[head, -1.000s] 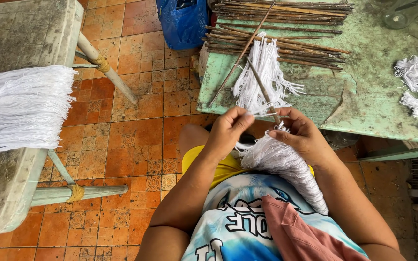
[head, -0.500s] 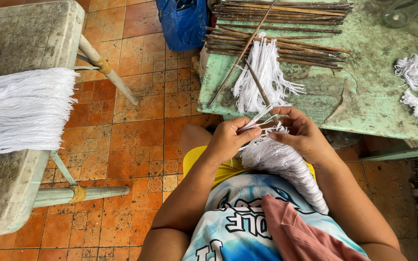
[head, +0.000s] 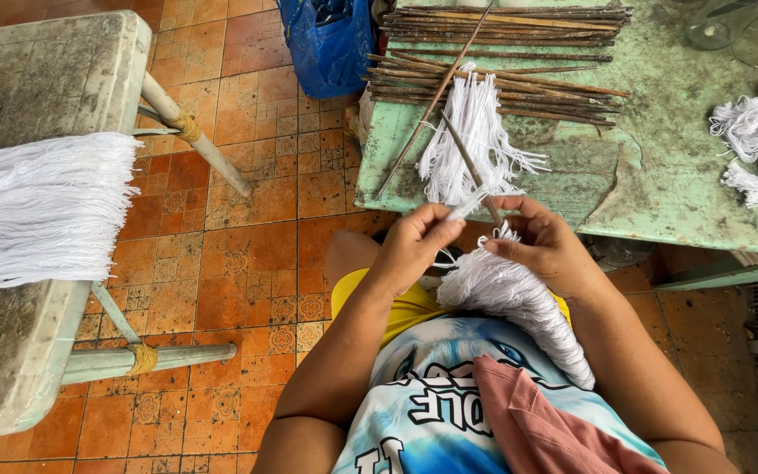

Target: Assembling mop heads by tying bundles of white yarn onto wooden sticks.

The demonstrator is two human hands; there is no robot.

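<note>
Pinching a thin stick point(head: 471, 171) against a white yarn bundle point(head: 511, 303), left hand point(head: 414, 246) and right hand point(head: 547, 246) stay closed together so strands gather by the green bench point(head: 660, 175).

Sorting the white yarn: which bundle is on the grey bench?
The wide flat yarn bundle draped over the grey bench; the others are on the green table or lap.

The yarn bundle point(head: 519, 303) in the lap is white, like the yarn sheet point(head: 41, 206) at left and the tuft point(head: 475, 145) on the far counter point(head: 660, 167), which is worn pale green. The sticks point(head: 502, 39) are brown, the bag point(head: 331, 44) is blue, and the floor point(head: 247, 219) is patterned orange tile. The shirt point(head: 432, 386) is light blue and white, the shorts point(head: 405, 307) yellow, the cloth point(head: 546, 426) dusty pink.
</note>
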